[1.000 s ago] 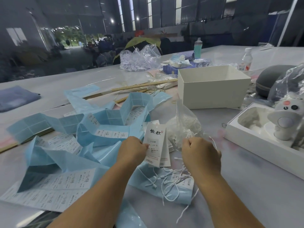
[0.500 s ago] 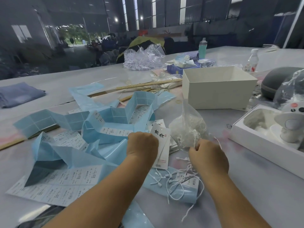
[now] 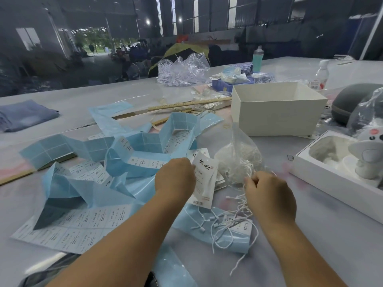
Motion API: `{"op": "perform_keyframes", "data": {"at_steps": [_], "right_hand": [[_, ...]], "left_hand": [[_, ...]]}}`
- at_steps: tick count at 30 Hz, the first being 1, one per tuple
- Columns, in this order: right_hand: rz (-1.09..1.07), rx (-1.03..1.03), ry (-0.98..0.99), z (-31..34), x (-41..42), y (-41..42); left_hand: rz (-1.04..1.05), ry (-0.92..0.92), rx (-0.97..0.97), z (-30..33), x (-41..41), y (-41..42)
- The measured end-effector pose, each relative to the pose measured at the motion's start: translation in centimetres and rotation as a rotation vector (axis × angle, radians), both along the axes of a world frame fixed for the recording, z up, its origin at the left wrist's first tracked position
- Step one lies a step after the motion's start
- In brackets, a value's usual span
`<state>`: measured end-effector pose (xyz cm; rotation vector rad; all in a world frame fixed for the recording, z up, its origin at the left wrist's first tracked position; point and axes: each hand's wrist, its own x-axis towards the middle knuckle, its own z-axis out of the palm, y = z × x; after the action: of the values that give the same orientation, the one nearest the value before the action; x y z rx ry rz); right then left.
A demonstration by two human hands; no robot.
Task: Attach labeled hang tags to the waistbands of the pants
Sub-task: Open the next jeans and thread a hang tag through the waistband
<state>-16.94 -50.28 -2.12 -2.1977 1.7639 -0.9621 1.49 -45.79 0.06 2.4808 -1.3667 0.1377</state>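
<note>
both hands (image 3: 175, 179) (image 3: 269, 195) curled, knuckles up

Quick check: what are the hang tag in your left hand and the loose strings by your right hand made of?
Hang tag: looks like stiff white card, matte, printed in black; it keeps flat while held. Strings: thin white cord, probably with small plastic-looking ends; they curl loosely.

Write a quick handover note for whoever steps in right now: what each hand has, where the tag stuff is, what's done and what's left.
Left hand: holds a white hang tag upright above the table.
Right hand: fingers curled among loose white strings; whether it grips one is unclear.
More strings in the clear bag behind the hands. Blue label sheets lie to the left. Folded denim far left.
Done: no tag visibly on pants yet.
Left: string this tag, then attach it to a waistband.
</note>
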Motion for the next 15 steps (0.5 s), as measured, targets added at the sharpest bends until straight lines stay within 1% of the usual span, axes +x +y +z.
{"op": "perform_keyframes", "data": {"at_steps": [2, 4, 6, 8, 9, 10, 11, 12, 14, 15], "right_hand": [[0.043, -0.056, -0.033, 0.1, 0.0, 0.3], [0.110, -0.127, -0.126, 0.5, 0.1, 0.6], [0.148, -0.136, -0.220, 1.0, 0.1, 0.5], [0.166, -0.138, -0.318, 1.5, 0.0, 0.6], [0.173, -0.176, -0.375, 1.9, -0.1, 0.7], [0.182, -0.224, -0.414, 2.4, -0.2, 0.9], [0.197, -0.247, -0.423, 2.8, -0.2, 0.9], [0.220, -0.228, -0.401, 3.0, -0.2, 0.9], [0.274, -0.124, -0.359, 3.1, 0.0, 0.9], [0.289, -0.105, -0.381, 3.2, 0.0, 1.1]], "left_hand": [[-0.009, 0.141, -0.037, -0.1, 0.1, 0.1], [-0.006, 0.359, -0.056, -0.1, 0.1, 0.2], [0.033, 0.577, -0.095, 0.0, 0.2, 0.3], [0.090, 0.866, -0.191, 0.3, 0.1, 0.4], [0.111, 1.019, -0.251, 0.7, 0.0, 0.4], [0.122, 1.134, -0.311, 1.1, -0.1, 0.4], [0.124, 1.185, -0.357, 1.4, -0.1, 0.4], [0.120, 1.176, -0.379, 1.6, 0.0, 0.3], [0.120, 1.045, -0.373, 1.8, 0.0, 0.3], [0.121, 0.991, -0.359, 1.8, -0.1, 0.4]]}}
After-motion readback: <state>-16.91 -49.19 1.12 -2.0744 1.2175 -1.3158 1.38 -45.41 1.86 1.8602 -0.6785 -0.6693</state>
